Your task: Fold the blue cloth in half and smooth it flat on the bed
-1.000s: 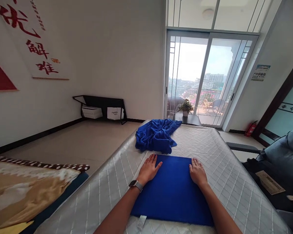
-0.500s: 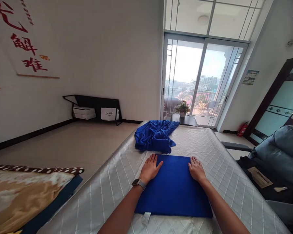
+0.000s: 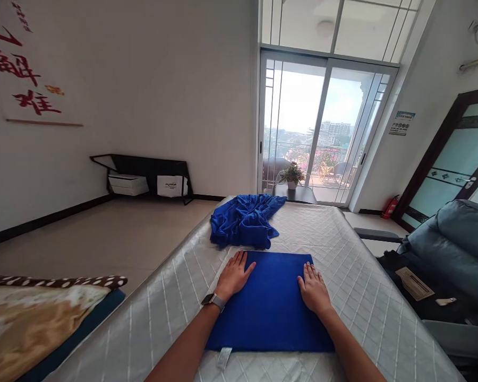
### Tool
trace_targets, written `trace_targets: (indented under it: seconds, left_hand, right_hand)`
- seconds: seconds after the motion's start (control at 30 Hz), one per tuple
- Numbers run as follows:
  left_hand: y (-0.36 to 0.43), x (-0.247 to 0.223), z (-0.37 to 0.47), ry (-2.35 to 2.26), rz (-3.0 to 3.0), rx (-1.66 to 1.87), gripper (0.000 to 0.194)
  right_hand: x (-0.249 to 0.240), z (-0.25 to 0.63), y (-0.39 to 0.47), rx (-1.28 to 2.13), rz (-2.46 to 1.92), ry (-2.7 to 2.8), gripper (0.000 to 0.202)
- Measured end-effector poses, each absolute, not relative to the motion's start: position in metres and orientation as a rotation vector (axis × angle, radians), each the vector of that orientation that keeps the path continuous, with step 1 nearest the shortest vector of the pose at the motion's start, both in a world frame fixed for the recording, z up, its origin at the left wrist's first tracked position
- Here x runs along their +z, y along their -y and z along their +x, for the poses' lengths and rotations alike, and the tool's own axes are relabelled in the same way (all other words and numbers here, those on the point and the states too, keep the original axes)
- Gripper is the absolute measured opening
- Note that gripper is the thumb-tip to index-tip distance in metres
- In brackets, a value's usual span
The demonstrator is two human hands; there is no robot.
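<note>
A: Where is the flat blue cloth (image 3: 271,307) located?

B: It is laid out as a rectangle on the near part of the silver-grey quilted surface (image 3: 330,228). A white tag (image 3: 224,358) is exposed at its near edge, toward the left.

A: What is the state of the left hand (image 3: 234,275)?

B: No grip is formed. The palm is turned down and set flat at the far left corner of the cloth, with the thumb spread inward. A watch (image 3: 212,301) is worn on the wrist.

A: And the right hand (image 3: 314,291)?

B: It is likewise unclenched. It is placed palm down across the right edge, near the far right corner, with the fingers extended toward the far side.

A: Which items are positioned around the cloth?

B: A crumpled blue cloth (image 3: 245,220) is heaped just beyond the far edge, toward the left. Past the far end of the quilted surface, a potted plant (image 3: 292,175) is stood on a dark table (image 3: 308,196). A brown-and-cream blanket (image 3: 59,307) is seen at the near left, and a grey armchair (image 3: 454,239) at the right.
</note>
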State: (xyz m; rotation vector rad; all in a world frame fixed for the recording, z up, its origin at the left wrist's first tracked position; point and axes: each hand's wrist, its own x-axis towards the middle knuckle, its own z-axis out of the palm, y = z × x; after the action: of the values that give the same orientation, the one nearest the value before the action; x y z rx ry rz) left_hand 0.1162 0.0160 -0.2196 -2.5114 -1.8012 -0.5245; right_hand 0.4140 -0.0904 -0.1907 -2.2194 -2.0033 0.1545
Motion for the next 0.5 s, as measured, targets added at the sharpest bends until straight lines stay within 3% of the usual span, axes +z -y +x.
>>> trace_targets:
  seconds: [0.27, 0.5]
  left_hand:
    - [-0.011, -0.204, 0.130, 1.844, -2.430, -0.377, 0.079]
    - [0.033, -0.185, 0.247, 1.421, -2.681, -0.620, 0.068]
  right_hand:
    - [-0.189, 0.420, 0.092, 0.182, -2.189, 1.975, 0.067]
    - [-0.190, 0.423, 0.093, 0.162, -2.177, 1.985, 0.065]
